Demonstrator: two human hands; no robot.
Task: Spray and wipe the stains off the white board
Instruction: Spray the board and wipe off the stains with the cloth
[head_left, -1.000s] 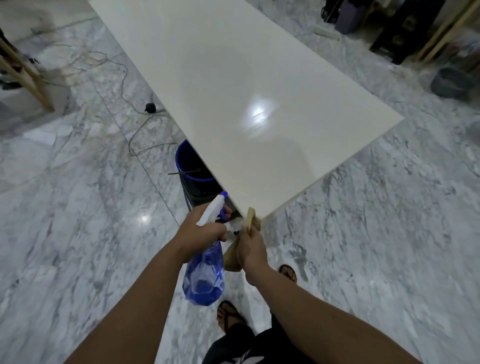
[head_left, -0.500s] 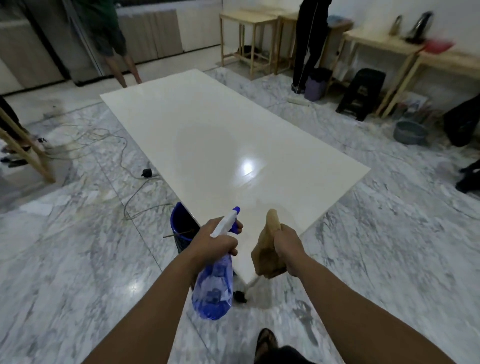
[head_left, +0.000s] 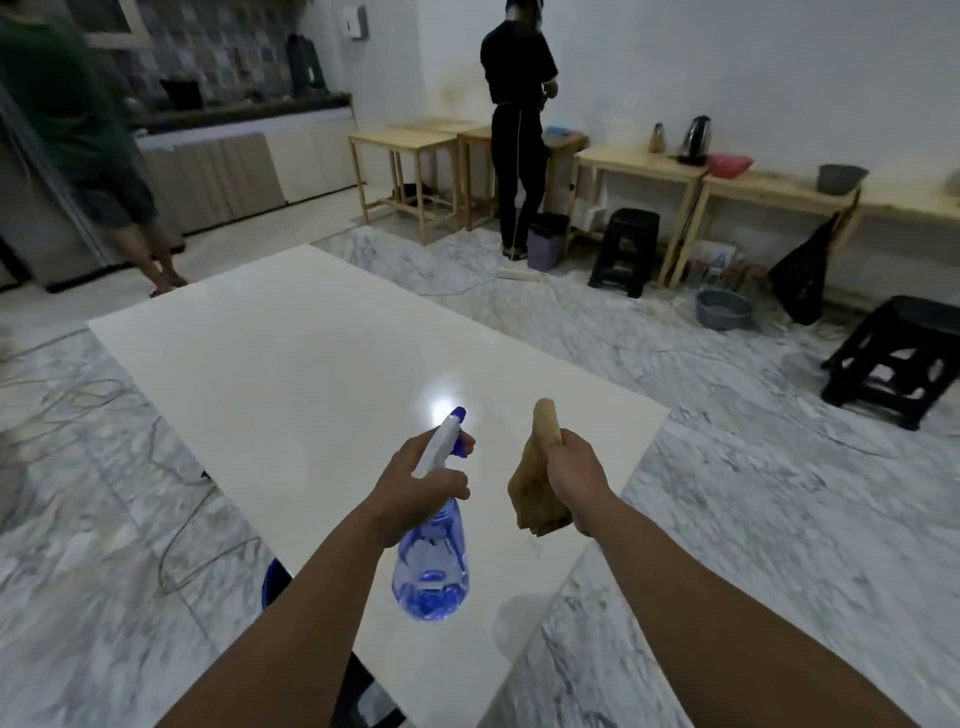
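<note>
The large glossy white rectangular board (head_left: 322, 395) fills the middle of the frame, running from the lower centre up toward the upper left, with a bright lamp glare near its centre. Above its near end, the left hand (head_left: 415, 486) grips the neck of a translucent blue plastic spray bottle (head_left: 432, 558) (white trigger head, nozzle pointing away). Just right of it, the right hand (head_left: 576, 475) clenches a bunched tan cloth (head_left: 535, 486). A blue bucket's rim (head_left: 272, 582) peeks from under the board's left edge. Grey-veined marble floor (head_left: 753, 493) surrounds everything; black plastic stools (head_left: 898, 358) stand at right.
</note>
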